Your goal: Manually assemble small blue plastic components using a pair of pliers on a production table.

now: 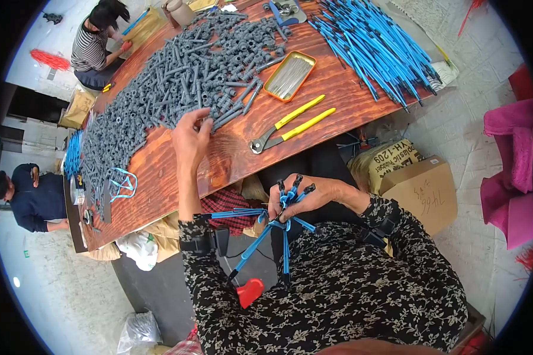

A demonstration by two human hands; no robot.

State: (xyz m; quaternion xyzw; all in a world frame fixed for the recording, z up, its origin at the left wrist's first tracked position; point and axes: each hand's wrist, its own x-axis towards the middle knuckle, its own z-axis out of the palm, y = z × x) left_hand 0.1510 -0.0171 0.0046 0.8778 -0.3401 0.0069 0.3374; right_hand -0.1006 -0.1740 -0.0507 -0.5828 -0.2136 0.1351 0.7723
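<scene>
My left hand [190, 133] rests at the near edge of a heap of grey plastic connector pieces [177, 71] on the wooden table. Its thumb and forefinger are apart beside a few grey tubes, and no piece shows in its grip. Close to my body, over my lap, my right hand [305, 198] is closed round a bundle of thin blue rods [256, 244] with black end caps. The rods spread out in several directions from the grip, some tips pointing up past the fingers. How they join is hidden behind the fingers.
Yellow-handled pincers [293, 124] and an orange-rimmed tray of thin metal pins [290, 76] lie on the table [160, 160]. A pile of blue rods [376, 47] covers its far right. A cardboard box [423, 192] stands at right. Two other people sit and stand beyond the table's left.
</scene>
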